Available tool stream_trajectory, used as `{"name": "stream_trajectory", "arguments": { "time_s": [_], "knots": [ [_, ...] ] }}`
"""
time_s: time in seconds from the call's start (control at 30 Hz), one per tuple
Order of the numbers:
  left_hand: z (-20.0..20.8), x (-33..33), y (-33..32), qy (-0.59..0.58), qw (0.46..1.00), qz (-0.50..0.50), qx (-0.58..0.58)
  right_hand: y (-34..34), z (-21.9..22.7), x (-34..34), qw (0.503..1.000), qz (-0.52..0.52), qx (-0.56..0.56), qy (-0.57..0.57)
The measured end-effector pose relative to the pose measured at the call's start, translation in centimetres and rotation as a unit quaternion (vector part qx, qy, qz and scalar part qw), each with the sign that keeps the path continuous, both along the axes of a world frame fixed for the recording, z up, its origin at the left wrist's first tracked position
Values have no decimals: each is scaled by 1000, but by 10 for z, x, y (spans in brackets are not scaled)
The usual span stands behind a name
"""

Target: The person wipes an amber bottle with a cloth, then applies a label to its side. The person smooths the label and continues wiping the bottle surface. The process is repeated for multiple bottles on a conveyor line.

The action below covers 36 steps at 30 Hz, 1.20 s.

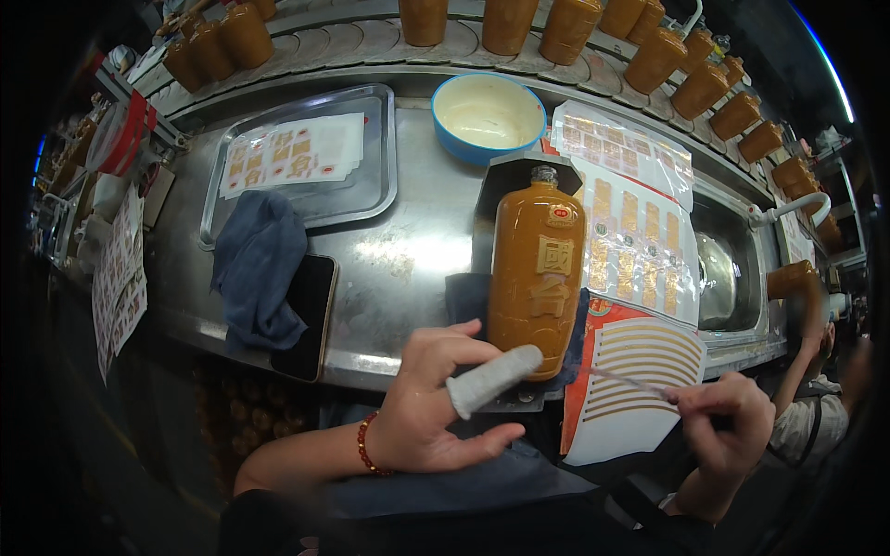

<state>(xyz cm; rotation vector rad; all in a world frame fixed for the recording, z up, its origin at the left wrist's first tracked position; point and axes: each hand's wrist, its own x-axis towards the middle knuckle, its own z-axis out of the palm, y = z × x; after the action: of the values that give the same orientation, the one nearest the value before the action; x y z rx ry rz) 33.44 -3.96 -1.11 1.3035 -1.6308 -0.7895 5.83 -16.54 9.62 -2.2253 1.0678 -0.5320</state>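
A flat, caramel-brown bottle (530,278) with raised gold characters and a small red emblem lies back on a dark stand, its neck pointing away from me. My left hand (436,398) is open at the bottle's lower end, fingers apart and holding nothing. One of its fingers wears a white finger cot (493,381), whose tip overlaps the bottle's lower edge; whether it touches I cannot tell. To the right, my right hand (728,422) pinches a thin, narrow strip-like piece (630,380), which points toward the bottle over a sheet of curved gold strips (640,371).
A blue-rimmed bowl (489,116) stands behind the bottle. At left are a metal tray (380,185) with label sheets, a blue-grey cloth (260,269) and a black phone (311,324). Right of the label sheets is a sink (728,278). A conveyor (343,48) carries brown bottles.
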Motion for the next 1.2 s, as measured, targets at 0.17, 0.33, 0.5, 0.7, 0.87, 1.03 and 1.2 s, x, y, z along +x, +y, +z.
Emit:
{"name": "stream_trajectory", "arguments": {
  "time_s": [0.17,0.33,0.5,0.7,0.87,1.03,1.2],
  "knots": [
    [33,-8,-31,114,988,-101,-3,6,30,26,985,165,59,3],
    [20,6,-20,181,974,-98,90,16,3,31,973,40,169,-154],
    [12,39,-19,169,969,-9,182,23,-47,38,874,-181,397,-216],
    [-2,44,-26,107,969,84,204,20,-102,50,810,-225,468,-272],
    [-13,36,-33,127,963,130,200,9,-111,51,810,-209,467,-287],
    [-22,34,-32,186,946,135,230,0,-115,54,806,-169,480,-303],
    [-24,33,-35,222,936,134,240,-5,-118,52,796,-171,495,-303]
  ]
}}
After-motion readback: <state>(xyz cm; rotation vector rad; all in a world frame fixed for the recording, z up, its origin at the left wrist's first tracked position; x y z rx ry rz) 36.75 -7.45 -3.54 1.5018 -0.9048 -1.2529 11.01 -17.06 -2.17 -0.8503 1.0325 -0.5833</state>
